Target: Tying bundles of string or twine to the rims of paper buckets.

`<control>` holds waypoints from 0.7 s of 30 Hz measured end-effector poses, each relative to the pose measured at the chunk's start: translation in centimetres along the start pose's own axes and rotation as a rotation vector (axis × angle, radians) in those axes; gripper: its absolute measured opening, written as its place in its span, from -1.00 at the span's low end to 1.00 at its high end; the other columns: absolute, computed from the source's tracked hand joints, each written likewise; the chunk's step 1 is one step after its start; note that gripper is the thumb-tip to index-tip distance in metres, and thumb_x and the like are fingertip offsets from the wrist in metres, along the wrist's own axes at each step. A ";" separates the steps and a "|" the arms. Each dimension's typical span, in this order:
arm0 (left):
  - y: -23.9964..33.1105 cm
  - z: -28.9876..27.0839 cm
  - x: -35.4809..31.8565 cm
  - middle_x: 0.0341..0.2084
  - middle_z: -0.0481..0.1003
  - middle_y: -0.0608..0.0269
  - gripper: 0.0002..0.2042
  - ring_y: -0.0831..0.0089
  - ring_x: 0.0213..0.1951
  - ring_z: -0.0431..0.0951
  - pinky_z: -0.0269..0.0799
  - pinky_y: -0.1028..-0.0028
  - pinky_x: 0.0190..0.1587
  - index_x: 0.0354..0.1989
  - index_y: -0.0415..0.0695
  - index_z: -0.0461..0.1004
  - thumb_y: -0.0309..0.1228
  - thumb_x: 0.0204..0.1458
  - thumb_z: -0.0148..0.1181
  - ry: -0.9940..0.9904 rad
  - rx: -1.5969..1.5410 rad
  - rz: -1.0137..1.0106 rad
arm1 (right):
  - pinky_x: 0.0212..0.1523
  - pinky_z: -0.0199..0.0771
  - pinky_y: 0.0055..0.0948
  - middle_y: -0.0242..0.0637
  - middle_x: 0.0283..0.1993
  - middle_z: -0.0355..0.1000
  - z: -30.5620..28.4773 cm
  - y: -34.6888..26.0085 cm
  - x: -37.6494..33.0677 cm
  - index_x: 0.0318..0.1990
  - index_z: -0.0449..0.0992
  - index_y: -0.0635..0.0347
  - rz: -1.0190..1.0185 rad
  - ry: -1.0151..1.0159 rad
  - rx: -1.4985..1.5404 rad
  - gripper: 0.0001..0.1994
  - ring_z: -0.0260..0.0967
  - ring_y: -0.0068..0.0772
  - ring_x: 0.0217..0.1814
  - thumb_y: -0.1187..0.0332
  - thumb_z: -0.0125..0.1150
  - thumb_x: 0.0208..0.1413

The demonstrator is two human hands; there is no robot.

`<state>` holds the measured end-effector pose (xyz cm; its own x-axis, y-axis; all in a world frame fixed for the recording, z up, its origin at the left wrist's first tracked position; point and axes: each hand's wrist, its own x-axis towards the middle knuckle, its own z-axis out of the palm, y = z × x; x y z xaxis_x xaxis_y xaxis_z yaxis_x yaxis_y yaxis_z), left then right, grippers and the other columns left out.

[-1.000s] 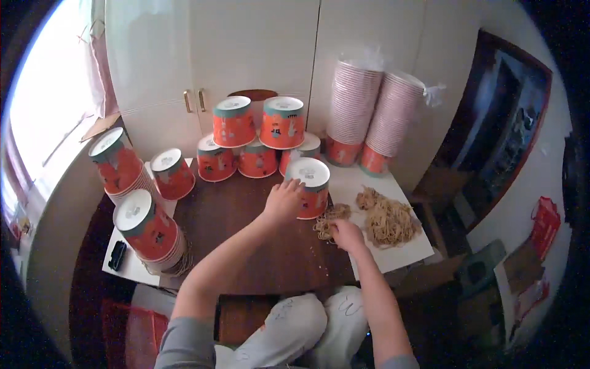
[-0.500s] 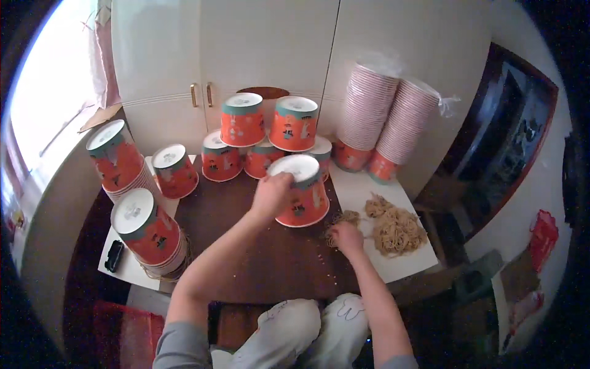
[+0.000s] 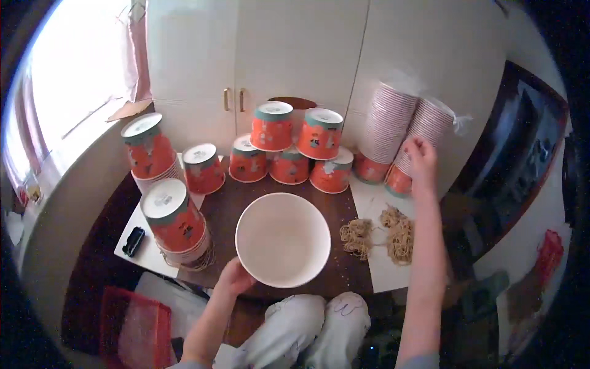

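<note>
- In front of my knees [image 3: 292, 320], my left hand [image 3: 236, 280] is clamped on the lower left rim of the held bucket [image 3: 283, 240]: mouth tilted toward me, over the brown table [image 3: 224, 215].
- Step in hand, my read: handling this one bucket, left hand only. Next move calls for a firm rim grip and level wrist.
- Left: front nested stack [image 3: 175, 221], tan loops at its base; black object [image 3: 133, 241] beside it.
- Right: small tan bundle [image 3: 356, 238], larger tan heap [image 3: 399, 237]; my forearm covers part of the heap.
- Right hand [image 3: 421, 154]: up in front of the bagged stacks [image 3: 386, 123], fingers curled; can't tell if they pinch anything.
- Behind the held bucket: five upturned buckets [image 3: 290, 166], two on three. Knock risk, I'd say; limits forward swing.
</note>
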<state>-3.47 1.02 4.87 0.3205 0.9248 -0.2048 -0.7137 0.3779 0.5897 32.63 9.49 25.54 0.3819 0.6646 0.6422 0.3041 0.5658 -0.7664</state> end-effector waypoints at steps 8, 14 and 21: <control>-3.2 -2.8 -3.4 -0.07 0.30 0.05 -0.65 0.25 -0.04 0.32 0.26 0.24 0.01 -0.02 -0.29 0.21 -0.39 0.01 -0.11 -0.149 -0.206 0.018 | -0.38 0.29 -0.63 -0.40 -0.45 0.30 5.6 -4.8 -7.3 -0.30 0.30 0.21 0.069 -0.324 0.241 -0.90 0.26 -0.60 -0.47 0.44 -0.01 0.01; -3.6 -2.2 -3.3 -0.06 0.29 0.08 -0.61 0.23 -0.03 0.31 0.27 0.21 -0.03 0.00 -0.25 0.19 -0.29 0.03 -0.12 -0.132 -0.319 -0.025 | -0.50 0.34 -0.58 -0.34 -0.53 0.30 9.8 1.2 -13.5 -0.37 0.33 0.25 0.424 -0.433 0.432 -0.91 0.30 -0.53 -0.54 0.53 -0.13 -0.02; -4.6 0.3 -5.8 -0.10 0.33 0.12 -0.59 0.30 -0.14 0.39 0.40 0.32 -0.20 -0.02 -0.21 0.23 -0.23 0.01 -0.06 0.014 -0.254 -0.140 | -0.42 0.29 -0.67 -0.37 -0.50 0.37 9.3 1.8 -15.3 -0.41 0.44 0.30 0.544 -0.641 0.329 -0.83 0.27 -0.64 -0.48 0.52 -0.13 -0.10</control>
<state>-1.84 -6.10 3.55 0.4195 0.8627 -0.2826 -0.7969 0.4990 0.3404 19.20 4.92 14.42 -0.1899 0.9700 0.1519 -0.0792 0.1391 -0.9871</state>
